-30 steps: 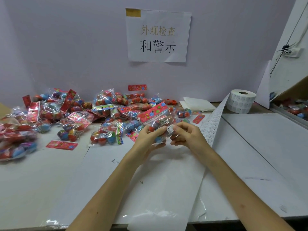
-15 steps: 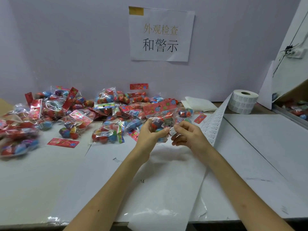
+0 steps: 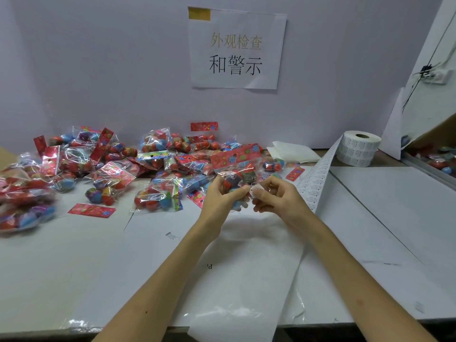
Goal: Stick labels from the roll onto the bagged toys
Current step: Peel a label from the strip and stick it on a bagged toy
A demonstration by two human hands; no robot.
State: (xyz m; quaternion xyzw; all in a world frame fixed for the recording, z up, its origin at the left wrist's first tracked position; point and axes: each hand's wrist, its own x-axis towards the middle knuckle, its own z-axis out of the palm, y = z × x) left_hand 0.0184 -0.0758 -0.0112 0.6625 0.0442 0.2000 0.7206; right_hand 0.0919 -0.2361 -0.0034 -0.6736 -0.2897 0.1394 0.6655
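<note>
I work at a packing and inspection post in a small factory workshop. A printed sign (image 3: 237, 48) taped to the plain partition wall (image 3: 98, 70) reads 外观检查和警示 (appearance check and warning). My bench (image 3: 74, 267) is covered in white paper sheets. Dozens of near-identical bagged toys (image 3: 153, 164) are heaped along its back, and a label roll (image 3: 357, 151) trails a long strip (image 3: 318, 178) across it. More such bags (image 3: 441, 166) show past the divider on my right.

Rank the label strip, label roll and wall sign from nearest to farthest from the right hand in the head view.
1. Label strip, just right of the right hand.
2. Label roll, back right.
3. Wall sign, up behind.
</note>
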